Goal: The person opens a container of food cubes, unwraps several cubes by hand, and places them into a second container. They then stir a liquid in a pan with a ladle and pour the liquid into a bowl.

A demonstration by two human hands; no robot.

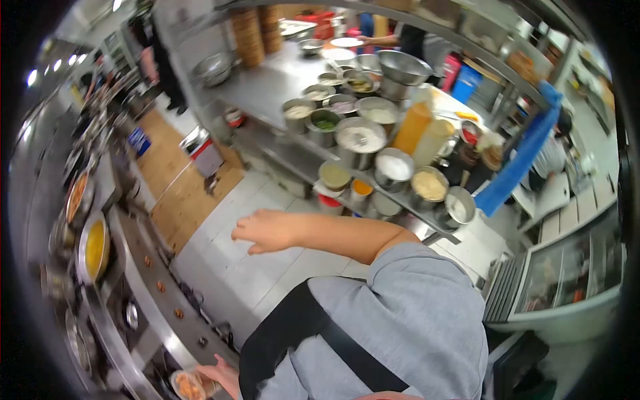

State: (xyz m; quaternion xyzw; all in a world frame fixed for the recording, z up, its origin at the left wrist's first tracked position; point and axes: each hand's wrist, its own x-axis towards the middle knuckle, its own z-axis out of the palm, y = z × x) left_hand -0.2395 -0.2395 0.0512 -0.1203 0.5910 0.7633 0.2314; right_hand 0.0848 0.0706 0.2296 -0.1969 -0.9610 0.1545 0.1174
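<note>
My right hand (263, 230) is stretched out over the tiled floor, palm down, with its fingers loosely apart and nothing in them. At the bottom edge, my left hand (221, 375) grips the side of a clear plastic tub (189, 385) holding orange pieces that I cannot identify. That tub is beside the front of the steel stove (157, 320), partly cut off by the frame. On the stove's far side sits a metal bowl (95, 248) of yellow liquid. A pan of orange-red food (77, 198) stands beyond it.
A steel counter (257, 83) carries several metal pots, including one of white powder (361, 139), and an orange squeeze bottle (413, 127). A blue cloth (517, 163) hangs from the shelf. A red-and-white tin (201, 151) stands on cardboard. Other people work behind the counter.
</note>
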